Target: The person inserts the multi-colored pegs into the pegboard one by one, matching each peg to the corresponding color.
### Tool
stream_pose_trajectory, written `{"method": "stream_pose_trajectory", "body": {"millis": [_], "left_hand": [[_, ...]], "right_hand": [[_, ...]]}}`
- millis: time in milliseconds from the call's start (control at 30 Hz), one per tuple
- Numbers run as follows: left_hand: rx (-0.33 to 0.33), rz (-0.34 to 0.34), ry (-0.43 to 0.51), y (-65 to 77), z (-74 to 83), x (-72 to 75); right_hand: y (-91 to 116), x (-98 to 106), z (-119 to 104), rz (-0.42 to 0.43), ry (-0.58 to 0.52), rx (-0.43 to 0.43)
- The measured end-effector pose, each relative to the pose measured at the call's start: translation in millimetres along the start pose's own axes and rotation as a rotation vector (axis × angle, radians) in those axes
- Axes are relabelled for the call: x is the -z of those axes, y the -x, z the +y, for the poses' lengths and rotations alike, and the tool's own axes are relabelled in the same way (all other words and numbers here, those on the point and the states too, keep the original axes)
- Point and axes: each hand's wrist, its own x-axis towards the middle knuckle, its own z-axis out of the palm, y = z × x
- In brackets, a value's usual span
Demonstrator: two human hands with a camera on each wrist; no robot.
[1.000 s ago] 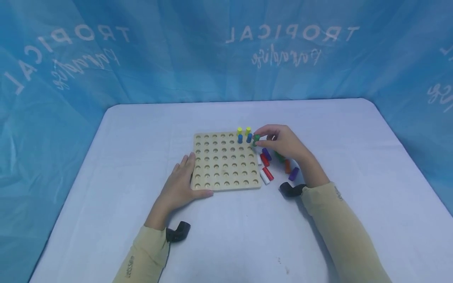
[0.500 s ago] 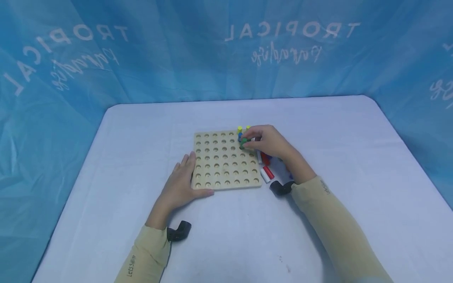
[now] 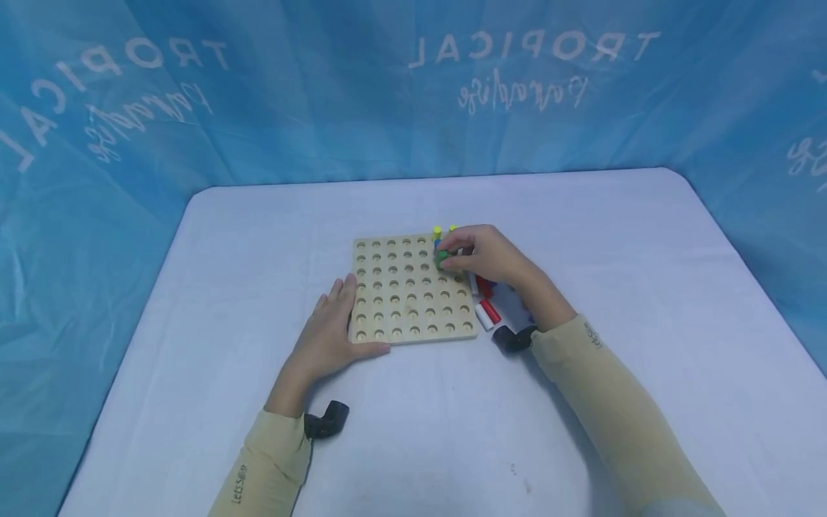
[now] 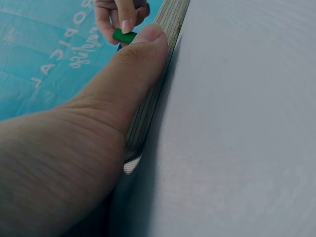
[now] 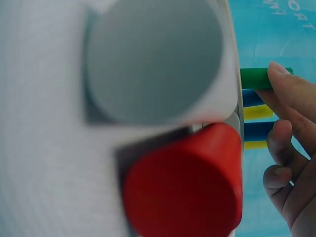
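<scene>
A wooden pegboard [image 3: 411, 293] with rows of round holes lies on the table. My left hand [image 3: 325, 332] rests against its near left corner, fingers along the left side and thumb along the front edge. Between thumb and fingers my right hand [image 3: 489, 255] pinches a green peg [image 5: 257, 78], upright at a hole in the third row from the back. Behind it stand yellow pegs [image 5: 258, 112] and blue pegs [image 5: 258, 131], partly hidden by the right hand in the head view. In the left wrist view the thumb [image 4: 131, 64] presses the board's edge.
Beside the board's right edge lie a white peg [image 3: 484, 317], a red peg [image 3: 490, 311] and several more, some hidden under the right arm. White cloth covers the table [image 3: 413, 416]. A blue printed curtain [image 3: 323, 108] hangs behind it.
My right hand has carried the green peg left from the board's right edge to a hole in front of the blue pegs, then lowered slightly. The left hand has stayed in place.
</scene>
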Motion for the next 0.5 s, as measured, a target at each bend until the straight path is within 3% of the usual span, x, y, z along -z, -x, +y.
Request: {"method": "stream_pose_trajectory", "body": {"millis": [333, 500], "left_hand": [[-0.005, 0.0, -0.004, 0.4, 0.3, 0.3], [-0.005, 0.003, -0.002, 0.3, -0.4, 0.5]], "right_hand": [[1.6, 0.4, -1.4, -0.008, 0.063, 0.036], [10.6, 10.3, -4.0, 0.013, 0.087, 0.056]]}}
